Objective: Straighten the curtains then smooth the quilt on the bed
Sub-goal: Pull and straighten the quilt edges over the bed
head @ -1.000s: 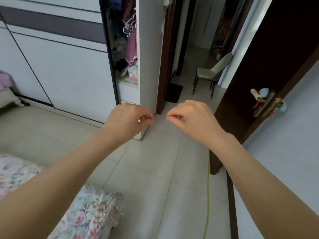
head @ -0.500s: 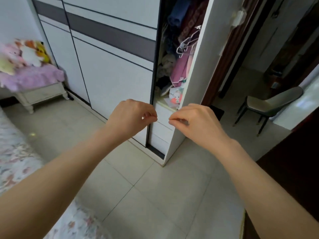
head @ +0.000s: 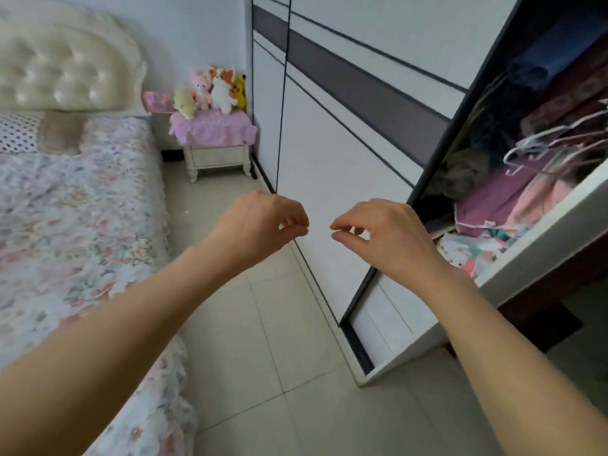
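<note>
A floral quilt [head: 75,205] covers the bed on the left, with a cream tufted headboard [head: 62,60] behind it. My left hand [head: 263,222] and my right hand [head: 381,232] are held out in front of me over the tiled floor, close together, fingers curled loosely with thumb and fingertips nearly pinched. Neither hand holds anything. Both are apart from the quilt, to its right. No curtains are in view.
A white sliding wardrobe [head: 345,103] runs along the right; its open end [head: 533,166] shows hanging clothes and hangers. A small nightstand [head: 217,149] with a pink cover and several plush toys [head: 214,90] stands beside the bed. A tiled aisle [head: 263,340] lies between bed and wardrobe.
My view has swung left, from the doorway and chair to the wardrobe, nightstand and bed. Both hands keep the same curled pose in front of me.
</note>
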